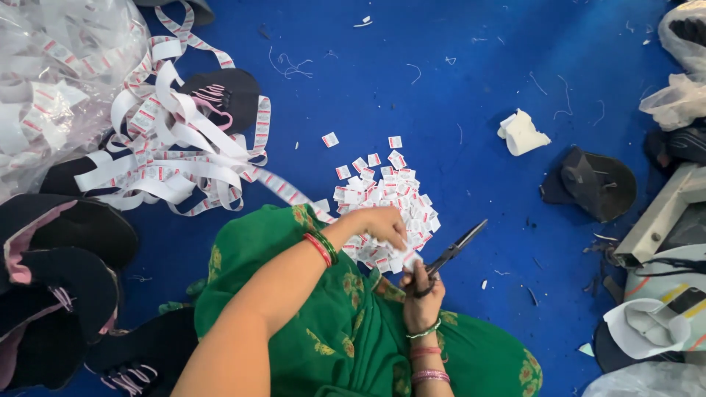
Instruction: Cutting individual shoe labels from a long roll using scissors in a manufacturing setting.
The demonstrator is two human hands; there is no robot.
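My right hand (421, 294) grips the handles of black scissors (454, 250), whose blades point up and to the right over the blue floor. My left hand (381, 225) reaches across my green-clad knee and rests on a heap of small cut white labels (390, 195) with red marks. A long white label ribbon (184, 140) runs from a tangled mass at the left down toward my left hand. Whether the fingers pinch the ribbon's end or a cut label is hidden.
A clear plastic bag (51, 66) of ribbon lies at the upper left. Black fabric pieces (59, 279) pile up at the left, another black piece (592, 184) at the right. A crumpled white scrap (522, 134), thread bits and more bags (684, 95) sit on the blue floor (412, 88).
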